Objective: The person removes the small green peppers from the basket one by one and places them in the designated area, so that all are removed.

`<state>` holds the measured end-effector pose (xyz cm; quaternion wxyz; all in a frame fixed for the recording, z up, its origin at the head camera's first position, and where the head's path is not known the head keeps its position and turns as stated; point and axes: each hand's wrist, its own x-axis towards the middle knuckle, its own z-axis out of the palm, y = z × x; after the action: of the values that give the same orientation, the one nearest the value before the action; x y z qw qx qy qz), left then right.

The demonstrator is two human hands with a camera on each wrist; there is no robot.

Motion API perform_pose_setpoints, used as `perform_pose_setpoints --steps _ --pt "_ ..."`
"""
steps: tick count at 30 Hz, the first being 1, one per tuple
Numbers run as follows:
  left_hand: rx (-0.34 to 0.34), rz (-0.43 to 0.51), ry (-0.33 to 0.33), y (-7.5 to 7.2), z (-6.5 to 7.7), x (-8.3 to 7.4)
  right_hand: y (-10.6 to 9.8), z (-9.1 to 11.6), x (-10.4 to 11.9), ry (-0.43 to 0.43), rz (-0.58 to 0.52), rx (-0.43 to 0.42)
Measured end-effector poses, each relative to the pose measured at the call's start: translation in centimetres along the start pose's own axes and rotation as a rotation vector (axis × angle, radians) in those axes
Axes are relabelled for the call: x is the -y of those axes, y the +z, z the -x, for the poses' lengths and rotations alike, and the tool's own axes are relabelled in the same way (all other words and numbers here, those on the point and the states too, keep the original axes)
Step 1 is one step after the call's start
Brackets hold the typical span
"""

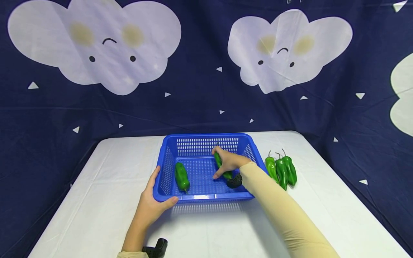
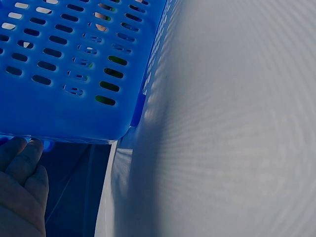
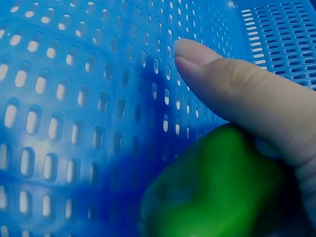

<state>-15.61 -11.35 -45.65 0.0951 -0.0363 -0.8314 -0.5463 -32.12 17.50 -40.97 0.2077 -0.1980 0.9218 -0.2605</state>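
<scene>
A blue perforated plastic basket [image 1: 200,196] stands on the white-covered table. At its near left corner my left hand [image 1: 153,201] holds the rim, thumb along the front and fingers against the left side. My right hand [image 1: 229,159] reaches inside, over a long green pepper [image 1: 218,159] in the right part. Its thumb is straight and spread away from that pepper, close beside it in the right wrist view; the far fingers lie near the stem end, partly hidden. Another green pepper [image 1: 181,176] lies in the basket's left part, its stem toward me.
Three green peppers [image 1: 281,172] lie side by side on the table, right of the basket, partly behind my right sleeve [image 1: 277,211]. The white tablecloth [image 1: 96,200] spreads around the basket. A dark blue curtain [image 1: 200,104] with clouds hangs behind.
</scene>
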Motion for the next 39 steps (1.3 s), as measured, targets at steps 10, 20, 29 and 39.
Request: perform_pose_setpoints --steps 10,20,29,39 --pt "0.0 -0.003 -0.012 -0.01 0.0 0.08 0.17 0.04 0.01 -0.025 0.037 -0.033" --pt "0.003 -0.01 -0.011 0.05 0.0 0.01 0.21 0.08 0.1 -0.029 0.016 -0.02" --pt "0.007 -0.009 -0.013 -0.01 -0.01 -0.12 0.18 -0.08 -0.1 -0.018 0.017 -0.01" --pt "0.008 -0.001 -0.011 -0.04 0.0 -0.11 0.23 -0.07 -0.3 -0.006 0.043 0.014"
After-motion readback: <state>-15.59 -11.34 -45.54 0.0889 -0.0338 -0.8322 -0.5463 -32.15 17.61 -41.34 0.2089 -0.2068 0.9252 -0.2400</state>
